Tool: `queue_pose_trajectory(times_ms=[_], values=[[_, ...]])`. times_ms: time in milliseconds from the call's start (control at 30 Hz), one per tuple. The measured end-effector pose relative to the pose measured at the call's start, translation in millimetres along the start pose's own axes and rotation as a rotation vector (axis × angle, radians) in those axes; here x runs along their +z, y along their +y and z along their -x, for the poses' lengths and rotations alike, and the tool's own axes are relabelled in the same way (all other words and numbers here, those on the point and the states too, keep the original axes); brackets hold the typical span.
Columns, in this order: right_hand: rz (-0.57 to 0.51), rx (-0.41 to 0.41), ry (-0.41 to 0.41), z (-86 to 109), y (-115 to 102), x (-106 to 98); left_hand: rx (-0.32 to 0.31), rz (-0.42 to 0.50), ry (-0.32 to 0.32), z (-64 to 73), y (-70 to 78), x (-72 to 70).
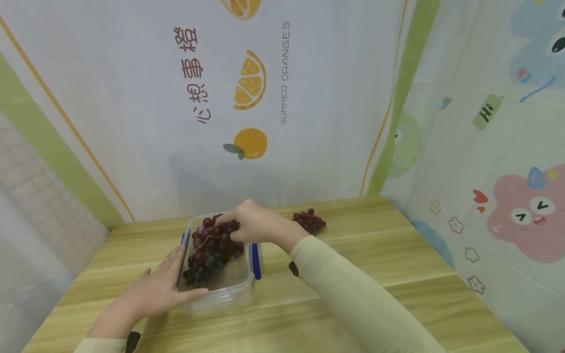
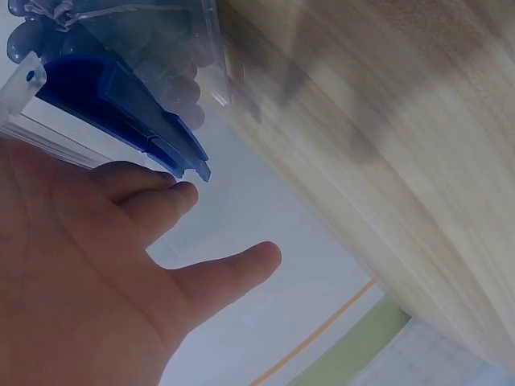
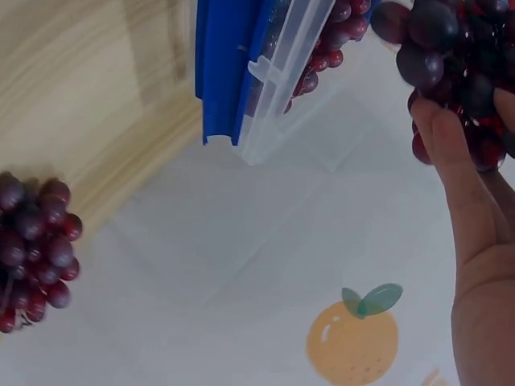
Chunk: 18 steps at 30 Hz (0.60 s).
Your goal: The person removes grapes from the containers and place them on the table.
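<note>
Left hand [image 1: 165, 284] touched the clear container [image 1: 234, 297], fingers spread, thumb at the near rim. Dark grapes [image 1: 203, 273] lay inside; right hand [image 1: 256, 223] pinched a bunch [image 3: 438, 40] above them. Another grape cluster [image 1: 311, 220] sat farther right on the worktop [image 1: 275, 323].

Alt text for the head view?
A person's right hand grips dark red grapes over a clear container on a wooden table; the left hand is spread at the container's near left corner. Another grape bunch lies farther right.
</note>
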State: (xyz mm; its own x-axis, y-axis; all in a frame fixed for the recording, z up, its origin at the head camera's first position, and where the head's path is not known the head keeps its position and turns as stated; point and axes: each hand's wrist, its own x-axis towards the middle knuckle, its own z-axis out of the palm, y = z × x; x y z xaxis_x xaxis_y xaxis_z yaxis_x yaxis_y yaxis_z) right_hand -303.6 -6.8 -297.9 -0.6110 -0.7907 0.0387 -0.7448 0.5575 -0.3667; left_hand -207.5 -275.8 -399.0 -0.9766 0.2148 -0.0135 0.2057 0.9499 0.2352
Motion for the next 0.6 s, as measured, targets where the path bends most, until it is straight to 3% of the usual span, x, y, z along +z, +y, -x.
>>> queue_pose_trajectory(times_ms=[233,333,600], values=[[-0.097,0.037,0.143,18.8,15.4,-0.7,0.000,-0.006,0.004,-0.2,0.4,1.1],[-0.133,0.068,0.167,24.9,21.8,-3.1,-0.009,0.009,-0.016,1.0,-0.1,1.0],[-0.122,0.092,0.269,38.0,39.3,-9.8,-0.003,0.031,-0.015,1.4,0.3,1.3]])
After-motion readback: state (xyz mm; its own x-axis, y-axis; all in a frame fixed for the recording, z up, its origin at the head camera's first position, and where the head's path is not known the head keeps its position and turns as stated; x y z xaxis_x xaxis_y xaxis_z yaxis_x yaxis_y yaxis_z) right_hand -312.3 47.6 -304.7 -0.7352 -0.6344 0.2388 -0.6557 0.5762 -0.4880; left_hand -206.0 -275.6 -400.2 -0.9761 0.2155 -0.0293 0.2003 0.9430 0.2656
